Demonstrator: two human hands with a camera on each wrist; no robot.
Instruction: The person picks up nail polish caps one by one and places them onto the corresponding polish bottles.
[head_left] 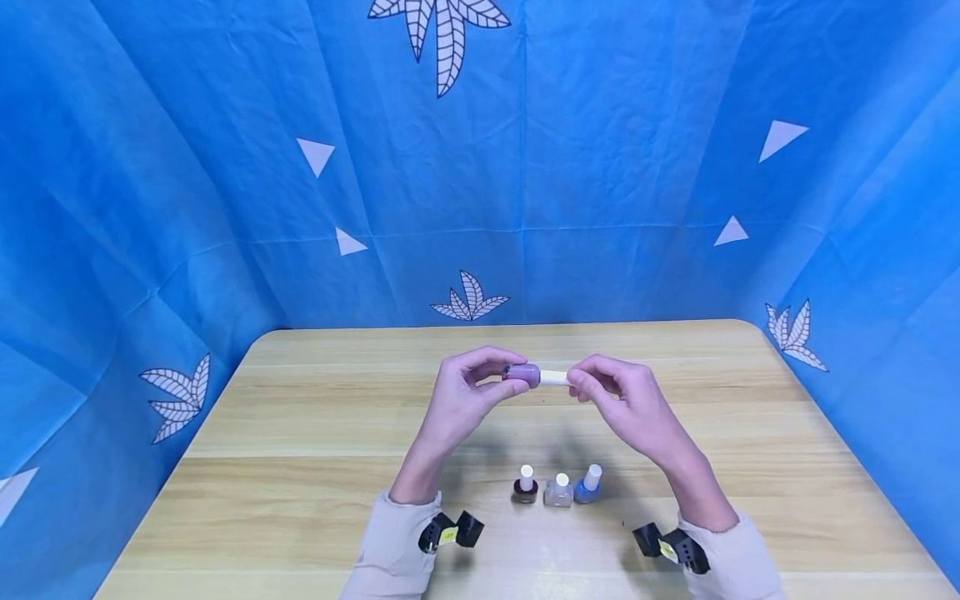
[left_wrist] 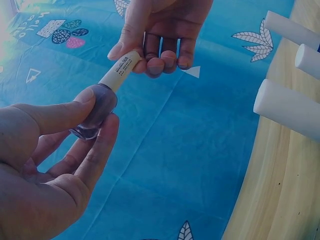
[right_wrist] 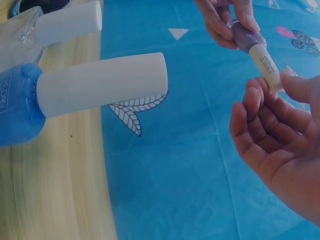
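Note:
Between both hands, above the table, a purple nail polish bottle (head_left: pixel 522 374) lies sideways with its white cap (head_left: pixel 553 377) pointing right. My left hand (head_left: pixel 471 393) pinches the glass body between thumb and fingers. At the other end, the thumb and fingertips of my right hand (head_left: pixel 624 406) pinch the tip of the cap. In the left wrist view, small dark print marks the cap (left_wrist: pixel 120 71), which meets the bottle's neck. The right wrist view shows the purple bottle (right_wrist: pixel 246 36) beyond the right hand's curled fingers.
On the wooden table (head_left: pixel 300 467), nearer the body, stand three more nail polish bottles in a row: a dark one (head_left: pixel 525 492), a clear one (head_left: pixel 558 494) and a blue one (head_left: pixel 586 492), all white-capped. A blue patterned cloth (head_left: pixel 600 167) hangs behind and along the sides.

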